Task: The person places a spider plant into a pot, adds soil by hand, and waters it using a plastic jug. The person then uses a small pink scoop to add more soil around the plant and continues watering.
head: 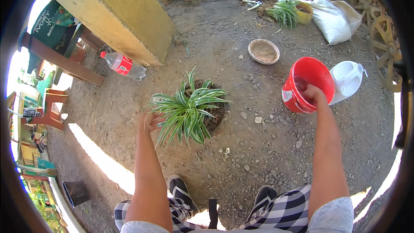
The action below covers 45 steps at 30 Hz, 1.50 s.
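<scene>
A spider plant (189, 110) with green, white-edged leaves stands in front of me in a round pot of dark soil (215, 116). At the plant's left side is my left hand (152, 121), its fingers partly behind the leaves; whether it grips anything is unclear. My right hand (312, 94) reaches down into a red plastic bucket (315, 71). A rounded reddish shape (300, 83) shows by its fingers, but I cannot make out what it is or whether I hold it. Touching the bucket's right side stands a translucent white plastic jug (347, 79).
A shallow round dish (263, 51) lies beyond the bucket. A red-capped plastic bottle (124, 66) rests beside a yellow concrete pillar (142, 16). White sacks (333, 19) and a tipped yellow pot (304, 13) lie far right, near wooden wheels (383, 48). A black bucket (76, 193) is lower left.
</scene>
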Each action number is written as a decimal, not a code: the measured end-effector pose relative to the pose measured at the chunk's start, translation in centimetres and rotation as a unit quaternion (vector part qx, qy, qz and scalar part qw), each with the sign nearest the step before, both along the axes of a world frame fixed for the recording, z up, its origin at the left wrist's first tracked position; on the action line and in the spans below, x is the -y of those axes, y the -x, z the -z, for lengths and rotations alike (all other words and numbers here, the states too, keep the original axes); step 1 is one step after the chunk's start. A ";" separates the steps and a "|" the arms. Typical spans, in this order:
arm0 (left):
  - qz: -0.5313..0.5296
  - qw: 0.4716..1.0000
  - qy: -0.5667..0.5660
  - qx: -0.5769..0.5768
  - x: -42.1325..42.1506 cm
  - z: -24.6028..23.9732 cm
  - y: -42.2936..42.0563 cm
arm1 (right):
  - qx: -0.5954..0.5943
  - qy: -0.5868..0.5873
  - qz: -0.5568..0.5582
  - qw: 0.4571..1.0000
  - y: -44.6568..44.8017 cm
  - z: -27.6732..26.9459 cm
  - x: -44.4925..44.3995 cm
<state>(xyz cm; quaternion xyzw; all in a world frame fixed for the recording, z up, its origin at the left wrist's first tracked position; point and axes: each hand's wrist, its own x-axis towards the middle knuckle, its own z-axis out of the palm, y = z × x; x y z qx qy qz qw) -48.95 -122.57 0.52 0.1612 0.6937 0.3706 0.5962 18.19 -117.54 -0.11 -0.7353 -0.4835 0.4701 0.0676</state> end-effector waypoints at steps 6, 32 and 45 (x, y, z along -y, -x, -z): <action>0.058 0.960 -0.122 0.247 6.5 4.8 -0.6 | 0.292 -0.106 0.009 0.950 4.2 1.0 -1.6; -0.059 0.938 -0.123 0.320 6.6 4.9 -15.2 | 0.168 -0.475 0.010 0.864 13.5 1.4 -12.4; -0.183 0.921 -0.183 0.291 7.6 3.9 -14.5 | -0.075 -0.314 0.276 0.905 18.2 8.2 -9.2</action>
